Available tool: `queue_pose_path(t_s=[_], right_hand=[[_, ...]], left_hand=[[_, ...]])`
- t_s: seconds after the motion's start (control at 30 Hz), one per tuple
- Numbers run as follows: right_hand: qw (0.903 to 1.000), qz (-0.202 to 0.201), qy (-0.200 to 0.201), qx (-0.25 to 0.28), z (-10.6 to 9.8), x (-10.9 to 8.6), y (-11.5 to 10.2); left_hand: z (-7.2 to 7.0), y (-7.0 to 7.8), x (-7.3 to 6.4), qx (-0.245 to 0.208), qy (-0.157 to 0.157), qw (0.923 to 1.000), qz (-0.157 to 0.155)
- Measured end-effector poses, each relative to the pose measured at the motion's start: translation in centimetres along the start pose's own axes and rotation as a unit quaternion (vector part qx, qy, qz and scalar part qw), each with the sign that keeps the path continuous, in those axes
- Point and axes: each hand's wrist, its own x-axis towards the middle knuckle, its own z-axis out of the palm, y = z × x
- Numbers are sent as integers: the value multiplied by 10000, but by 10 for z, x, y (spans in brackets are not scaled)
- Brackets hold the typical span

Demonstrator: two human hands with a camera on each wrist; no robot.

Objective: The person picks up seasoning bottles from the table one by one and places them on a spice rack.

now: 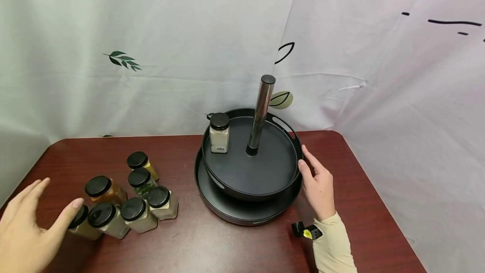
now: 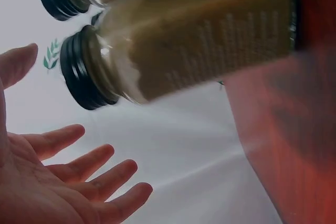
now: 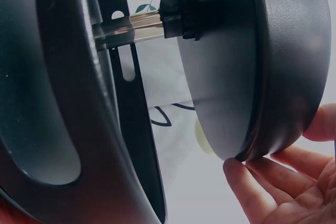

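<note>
My left hand [image 1: 32, 226] hovers at the left with fingers and thumb spread, holding nothing. It is nearest a cluster of square glass spice jars with black lids; an orange-brown spice jar [image 1: 107, 191] and a pale jar [image 1: 85, 224] stand closest. In the left wrist view, a jar of tan powder [image 2: 210, 40] is beyond the left thumb. My right hand [image 1: 319, 186] touches the outer wall of the upper black tray [image 1: 261, 176] with its fingertips, also seen in the right wrist view beside the upper tray's wall [image 3: 294, 51]. One white-filled jar [image 1: 219, 136] stands on that tray.
Below sits a wider lower tray [image 1: 227, 212] on the reddish-brown table [image 1: 189, 252]. A metal post [image 1: 261, 111] rises through the upper tray. A green-flecked jar [image 1: 143, 182] and a yellow jar [image 1: 145, 165] are in the cluster. A white curtain [image 1: 182, 45] hangs behind.
</note>
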Motion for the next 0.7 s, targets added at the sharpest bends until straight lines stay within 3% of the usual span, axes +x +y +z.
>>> queue_pose_path(t_s=[0.2,0.37,0.57,0.7], right_hand=[[10000,-5,2,12,0,0,0],[10000,5,-4,62,0,0,0],[10000,1,7,60,1,0,0],[10000,-4,9,28,1,0,1]], left_hand=[[5,-10,-4,-20,-132,9992,-374],[12,-19,-7,-363,-299,9966,-678],[16,-24,-11,-810,-530,9931,-664],[19,-27,-13,-936,-771,9892,-818]])
